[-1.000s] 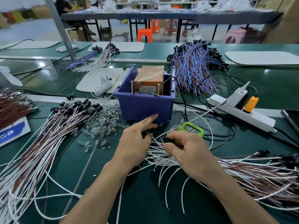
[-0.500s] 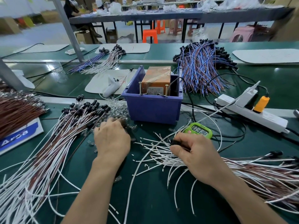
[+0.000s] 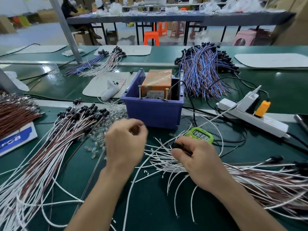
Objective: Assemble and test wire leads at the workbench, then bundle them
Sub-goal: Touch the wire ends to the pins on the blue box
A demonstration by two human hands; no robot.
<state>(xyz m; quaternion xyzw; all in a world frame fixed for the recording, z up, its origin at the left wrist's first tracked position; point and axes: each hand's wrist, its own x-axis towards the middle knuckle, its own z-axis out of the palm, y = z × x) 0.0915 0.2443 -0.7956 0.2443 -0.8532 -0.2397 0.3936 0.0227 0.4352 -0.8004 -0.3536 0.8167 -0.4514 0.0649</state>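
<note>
Your left hand (image 3: 125, 144) is now off the clear bulbs (image 3: 115, 110) and nearer centre, fingers curled and blurred; I cannot tell whether it holds one. Your right hand (image 3: 198, 160) pinches a black socket (image 3: 176, 145) above the counter (image 3: 150, 205). The leads (image 3: 58, 139) at left look finished; the loose wires (image 3: 250, 180) remain, and nothing is bundled yet.

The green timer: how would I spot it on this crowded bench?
Find the blue bin at the middle of the bench. Just in front of its right corner, beyond the right hand, lies the timer. It is the only bright green thing there, showing dark digits, among white wires.
</note>
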